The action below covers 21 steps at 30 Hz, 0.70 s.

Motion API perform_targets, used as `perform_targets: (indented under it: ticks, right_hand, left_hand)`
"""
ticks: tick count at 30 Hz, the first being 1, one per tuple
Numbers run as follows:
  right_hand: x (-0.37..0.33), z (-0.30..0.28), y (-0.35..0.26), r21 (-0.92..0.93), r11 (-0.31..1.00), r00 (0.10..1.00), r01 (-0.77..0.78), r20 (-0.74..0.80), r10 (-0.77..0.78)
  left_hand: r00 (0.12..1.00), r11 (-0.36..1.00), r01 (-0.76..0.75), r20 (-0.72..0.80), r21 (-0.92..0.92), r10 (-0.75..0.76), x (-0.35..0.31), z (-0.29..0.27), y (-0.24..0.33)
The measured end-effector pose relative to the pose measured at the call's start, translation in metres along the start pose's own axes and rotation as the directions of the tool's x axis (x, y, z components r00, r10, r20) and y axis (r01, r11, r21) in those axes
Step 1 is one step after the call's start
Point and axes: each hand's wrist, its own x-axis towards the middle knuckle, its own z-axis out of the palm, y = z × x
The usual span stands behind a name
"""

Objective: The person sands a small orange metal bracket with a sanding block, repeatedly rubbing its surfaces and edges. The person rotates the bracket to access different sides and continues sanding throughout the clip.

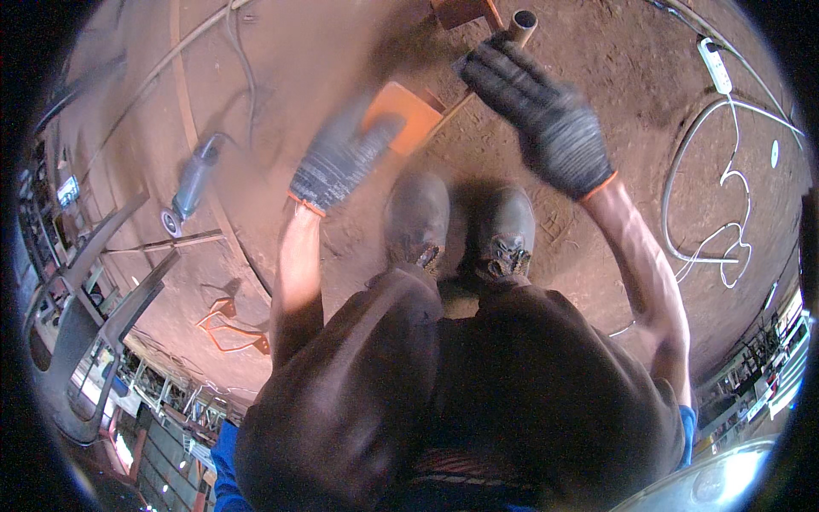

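Both of my hands wear dark grey knitted gloves with orange cuffs. My left hand point(341, 158) is smeared by motion, its thumb lying over a flat orange plate point(408, 119) that it grips at the left edge. From that plate a thin bar point(452, 115) slants up toward my right hand point(542, 111). The right fingers are closed together around a short metal pipe point(523, 26), whose hollow end sticks out beyond them. Another orange-brown metal piece point(465, 12) lies beside the pipe at the top edge, partly cut off. How these parts join is hidden by the right hand.
My boots point(418, 218) stand on a brown dirt floor. An angle grinder point(194, 183) lies to the left, near an orange bent-metal frame point(230, 328) and a dark chair point(94, 316). On the right are a white power strip point(715, 64) and a looped pale cable point(674, 175).
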Motion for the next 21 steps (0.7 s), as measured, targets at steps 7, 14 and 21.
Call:
perform_targets:
  ticks: [7, 14, 21]
  right_hand:
    - [0.002, 0.006, 0.005, 0.005, 0.993, 0.987, -0.121, -0.108, 0.121]
    - [-0.012, 0.018, -0.017, 0.062, 0.996, 0.994, -0.066, -0.08, 0.071]
    - [-0.003, 0.012, -0.023, -0.096, 0.994, 0.997, -0.056, -0.055, 0.051]
  left_hand:
    - [0.999, 0.999, -0.053, -0.004, 0.005, 0.053, 0.001, -0.001, -0.003]
    - [0.995, 0.997, -0.081, -0.053, -0.007, 0.081, 0.0, 0.002, -0.006]
    - [0.991, 0.993, -0.114, -0.068, 0.039, 0.116, 0.002, 0.003, -0.017]
